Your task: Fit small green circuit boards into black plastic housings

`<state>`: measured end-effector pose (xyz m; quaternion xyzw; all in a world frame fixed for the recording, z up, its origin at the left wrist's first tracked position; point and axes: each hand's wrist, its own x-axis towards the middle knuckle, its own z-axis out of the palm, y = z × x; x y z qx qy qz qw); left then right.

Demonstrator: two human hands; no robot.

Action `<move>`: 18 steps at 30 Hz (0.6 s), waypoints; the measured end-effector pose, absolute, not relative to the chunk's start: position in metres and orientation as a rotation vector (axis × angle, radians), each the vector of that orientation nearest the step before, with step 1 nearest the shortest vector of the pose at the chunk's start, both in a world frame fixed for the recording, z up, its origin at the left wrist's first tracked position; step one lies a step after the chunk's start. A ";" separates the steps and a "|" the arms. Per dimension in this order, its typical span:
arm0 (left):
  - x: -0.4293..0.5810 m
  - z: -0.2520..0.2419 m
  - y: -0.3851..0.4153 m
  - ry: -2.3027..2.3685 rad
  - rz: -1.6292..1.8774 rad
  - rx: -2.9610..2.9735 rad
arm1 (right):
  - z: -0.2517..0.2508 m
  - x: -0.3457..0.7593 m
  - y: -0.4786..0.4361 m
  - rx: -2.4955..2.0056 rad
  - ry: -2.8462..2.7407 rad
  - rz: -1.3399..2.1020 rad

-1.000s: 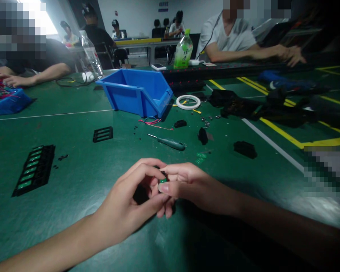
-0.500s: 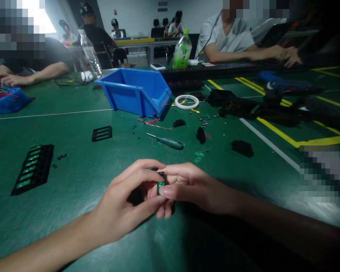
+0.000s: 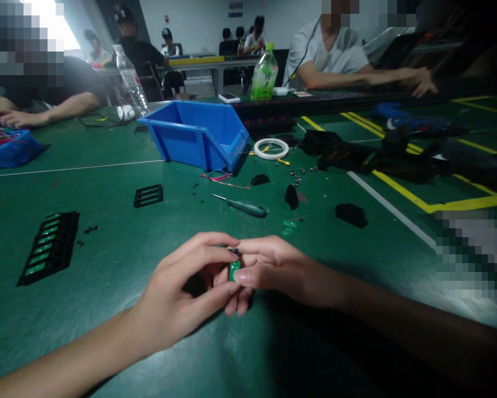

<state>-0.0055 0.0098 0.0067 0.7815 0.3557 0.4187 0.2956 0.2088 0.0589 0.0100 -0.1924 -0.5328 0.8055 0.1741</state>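
Observation:
A small green circuit board (image 3: 234,270) with a dark part at its top end sits between my two hands above the green table. My left hand (image 3: 190,276) is closed around it from the left, index fingertip on the dark end and thumb near the lower end. From the other side, my right hand (image 3: 277,271) presses its thumb on the board's lower right edge. The fingers behind the board are partly hidden. Beyond my hands lies a green-handled screwdriver (image 3: 246,208). Small loose green boards (image 3: 289,225) rest to the right of it.
At left lies a black holder (image 3: 51,246) with a row of green boards, near a slotted black frame (image 3: 148,195). A blue bin (image 3: 194,141), a white tape roll (image 3: 271,148), black parts (image 3: 351,215) and two bottles stand farther off. Other people sit around the table.
My hands stay together around the board, with only a slight shift of the fingers. More of the board's green face shows now. The rest of the table looks the same.

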 end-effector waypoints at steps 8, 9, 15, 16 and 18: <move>-0.004 0.007 0.010 0.943 1.128 2.057 | 0.008 0.208 0.058 -0.549 -1.486 2.287; -0.004 0.007 0.009 0.943 1.132 2.056 | 0.008 0.208 0.058 -0.552 -1.480 2.289; -0.003 0.006 0.009 0.937 1.144 2.075 | 0.006 0.208 0.059 -0.548 -1.466 2.295; -0.003 0.005 0.009 0.941 1.142 2.075 | 0.006 0.208 0.059 -0.551 -1.464 2.294; -0.004 0.004 0.008 0.948 1.137 2.070 | 0.007 0.207 0.058 -0.562 -1.464 2.287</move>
